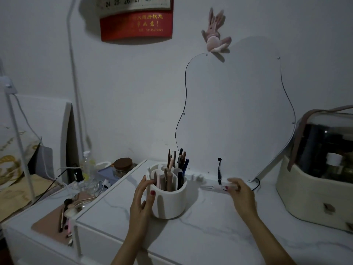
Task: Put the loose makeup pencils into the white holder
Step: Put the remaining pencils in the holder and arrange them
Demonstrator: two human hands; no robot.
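Note:
The white holder [168,202] stands on the marble-look tabletop, a little left of centre, with several makeup pencils [172,174] upright in its compartments. My left hand [142,199] is cupped around the holder's left side, fingers touching its wall and rim. To the right, my right hand [241,194] pinches one end of a pale, slim makeup pencil [214,187] that lies level just above the table by the back wall, its clear tip pointing left toward the holder.
A cream cosmetics case [313,180] with a dark clear lid fills the right side. A wavy mirror [238,111] leans on the wall behind. Left of the tabletop [191,236], a lower shelf holds brushes [65,211] on a pink mat, cables, a bottle [88,165] and a jar [123,166].

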